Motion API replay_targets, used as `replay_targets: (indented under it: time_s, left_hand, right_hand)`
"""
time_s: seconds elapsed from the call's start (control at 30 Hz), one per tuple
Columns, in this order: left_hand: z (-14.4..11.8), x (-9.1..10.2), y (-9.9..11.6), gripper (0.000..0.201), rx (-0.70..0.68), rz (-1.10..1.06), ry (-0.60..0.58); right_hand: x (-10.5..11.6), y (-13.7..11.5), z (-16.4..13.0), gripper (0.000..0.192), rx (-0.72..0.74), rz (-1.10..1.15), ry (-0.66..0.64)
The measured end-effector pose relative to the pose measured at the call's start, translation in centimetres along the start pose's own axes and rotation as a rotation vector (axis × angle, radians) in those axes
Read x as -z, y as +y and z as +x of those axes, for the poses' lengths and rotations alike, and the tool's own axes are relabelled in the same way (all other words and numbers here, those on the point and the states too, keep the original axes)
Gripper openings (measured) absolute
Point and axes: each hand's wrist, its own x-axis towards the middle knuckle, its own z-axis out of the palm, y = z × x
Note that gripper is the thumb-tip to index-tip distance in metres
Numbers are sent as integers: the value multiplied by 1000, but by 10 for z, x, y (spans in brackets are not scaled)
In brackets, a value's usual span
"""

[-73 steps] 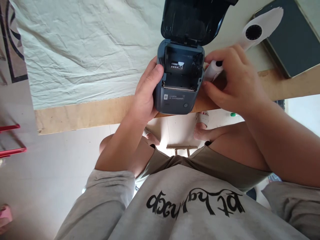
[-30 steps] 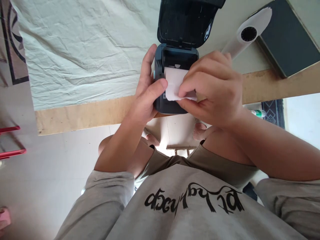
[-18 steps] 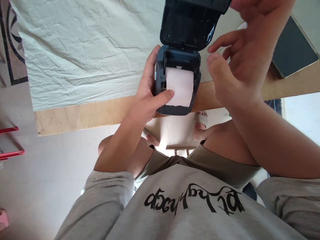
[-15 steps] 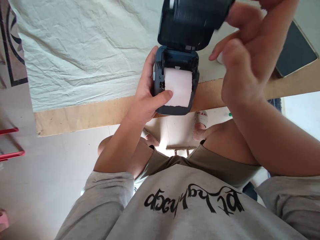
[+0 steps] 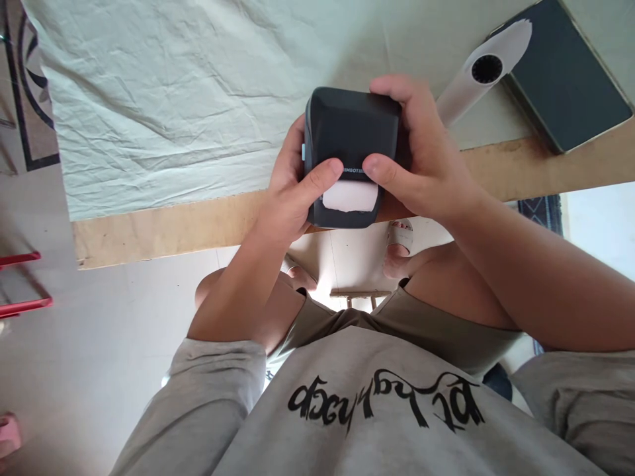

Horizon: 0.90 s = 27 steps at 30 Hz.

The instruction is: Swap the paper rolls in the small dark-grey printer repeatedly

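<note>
The left hand [image 5: 292, 188] and the right hand [image 5: 434, 155], 2 in all, hold 1 dark printer [image 5: 353, 149] between them, in front of 1 wooden table edge [image 5: 173, 228]; I cannot tell whether it touches the wood. The left fingers are curled round the printer's left side, with 1 thumb resting on the front near the lettering. The right fingers close round the opposite side, with 1 thumb low on the lid [image 5: 354, 116] and 1 finger at the upper right corner; most other fingers are hidden behind. That 1 lid is down, and 1 white strip of paper [image 5: 350, 196] sticks out below it. 1 pale blue tab [image 5: 303, 152] shows at the left side. Behind the wood spreads 1 wrinkled pale cloth [image 5: 173, 106]. To the right are 1 white roll [image 5: 459, 96] with 1 dark round end and 1 dark flat slab [image 5: 568, 76]. 2 red bars [image 5: 24, 307] show at far left.
</note>
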Motion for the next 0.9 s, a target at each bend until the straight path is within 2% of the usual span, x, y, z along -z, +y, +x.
replay_targets:
  time_s: [0.27, 0.67, 0.9]
  left_hand:
    - [2, 4, -3, 35, -18, 4, -11]
    - [0, 0, 2, 25, -10, -18, 8]
    - [0, -1, 1, 29, 9, -51, 40]
  right_hand:
    - [2, -1, 1, 57, -48, 116, -13]
    - [1, 0, 0, 58, -10, 36, 2]
    - [1, -4, 0, 56, -16, 11, -10]
